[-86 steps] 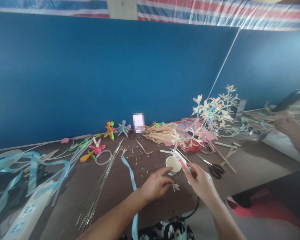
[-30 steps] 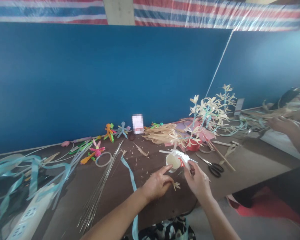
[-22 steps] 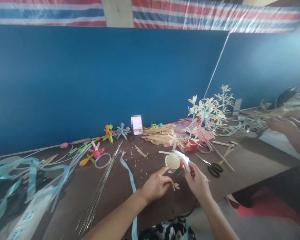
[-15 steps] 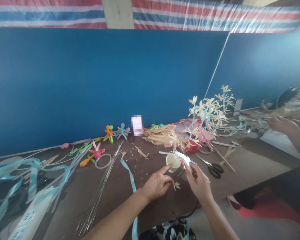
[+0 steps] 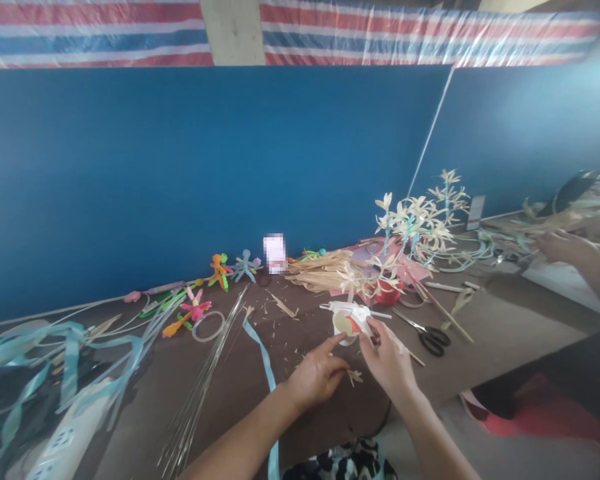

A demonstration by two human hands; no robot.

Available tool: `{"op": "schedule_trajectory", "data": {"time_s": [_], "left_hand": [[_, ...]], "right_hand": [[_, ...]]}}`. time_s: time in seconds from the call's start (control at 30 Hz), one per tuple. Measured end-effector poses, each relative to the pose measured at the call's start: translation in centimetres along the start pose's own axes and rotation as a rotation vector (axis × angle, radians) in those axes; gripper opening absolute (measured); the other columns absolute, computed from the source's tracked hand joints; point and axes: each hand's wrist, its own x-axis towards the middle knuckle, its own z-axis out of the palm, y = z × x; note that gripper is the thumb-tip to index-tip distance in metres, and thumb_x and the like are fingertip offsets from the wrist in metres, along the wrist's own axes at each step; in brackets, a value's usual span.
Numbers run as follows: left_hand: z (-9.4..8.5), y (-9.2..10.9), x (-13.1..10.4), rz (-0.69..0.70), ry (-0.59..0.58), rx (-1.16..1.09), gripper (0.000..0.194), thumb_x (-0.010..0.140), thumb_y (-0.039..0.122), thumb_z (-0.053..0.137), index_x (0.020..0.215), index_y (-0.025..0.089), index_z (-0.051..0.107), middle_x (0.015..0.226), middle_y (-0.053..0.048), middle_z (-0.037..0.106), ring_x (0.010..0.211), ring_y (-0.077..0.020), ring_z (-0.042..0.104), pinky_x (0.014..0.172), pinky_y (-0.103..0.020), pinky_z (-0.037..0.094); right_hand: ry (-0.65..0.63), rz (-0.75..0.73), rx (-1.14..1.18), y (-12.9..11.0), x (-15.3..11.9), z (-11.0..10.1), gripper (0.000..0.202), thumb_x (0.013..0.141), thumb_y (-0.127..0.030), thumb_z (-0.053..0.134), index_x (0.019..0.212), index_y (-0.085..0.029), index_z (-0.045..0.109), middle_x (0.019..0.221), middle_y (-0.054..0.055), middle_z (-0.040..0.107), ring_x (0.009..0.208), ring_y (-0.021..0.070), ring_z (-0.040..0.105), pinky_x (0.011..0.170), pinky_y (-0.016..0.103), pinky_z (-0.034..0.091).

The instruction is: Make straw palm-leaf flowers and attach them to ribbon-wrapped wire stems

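My left hand (image 5: 314,377) is closed in a pinch on a small cream flower (image 5: 355,377), with its index finger stretched to the rim of a white cup (image 5: 343,328). My right hand (image 5: 387,357) is wrapped round a white glue gun (image 5: 361,313) with an orange part, held over the cup's right side. A white stick crosses behind the gun. What lies inside the cup cannot be made out. To the right of my right hand lie black-handled scissors (image 5: 433,340), blades spread a little.
Cream flowers on stems (image 5: 420,220) stand at the back right beside dried husks (image 5: 320,272). Metal wires (image 5: 200,380), a light-blue ribbon (image 5: 260,350) and pipe-cleaner figures (image 5: 195,307) lie left. A power strip (image 5: 70,440) is front left. Another person's hand (image 5: 570,257) works far right.
My right hand has shifted left with the glue gun, bringing its orange part over the cup. My left hand has stayed near the cup with the flower. The view has tilted slightly.
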Motion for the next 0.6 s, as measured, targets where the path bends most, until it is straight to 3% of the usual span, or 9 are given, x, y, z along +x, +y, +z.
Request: {"op": "schedule_trajectory", "data": {"time_s": [0.27, 0.6], "left_hand": [[0.17, -0.34, 0.5, 0.031, 0.014, -0.007, 0.021, 0.072, 0.011, 0.047, 0.085, 0.018, 0.061, 0.136, -0.004, 0.025, 0.117, -0.018, 0.035, 0.093, -0.029, 0.034], [-0.04, -0.27, 0.15, 0.013, 0.012, -0.014, 0.021, 0.073, 0.012, 0.047, 0.085, 0.018, 0.062, 0.135, -0.006, 0.026, 0.116, -0.0192, 0.037, 0.092, -0.03, 0.035]], "right_hand": [[-0.026, 0.042, -0.129, -0.62, 0.36, -0.11, 0.033, 0.074, -0.029, 0.043, 0.104, -0.018, 0.046, 0.096, 0.008, 0.056, 0.079, 0.0195, 0.055, 0.065, 0.03, 0.041], [-0.04, 0.048, -0.083, -0.84, 0.24, -0.03, 0.032, 0.073, -0.029, 0.044, 0.103, -0.018, 0.046, 0.096, 0.007, 0.054, 0.079, 0.0193, 0.054, 0.064, 0.029, 0.041]]}}
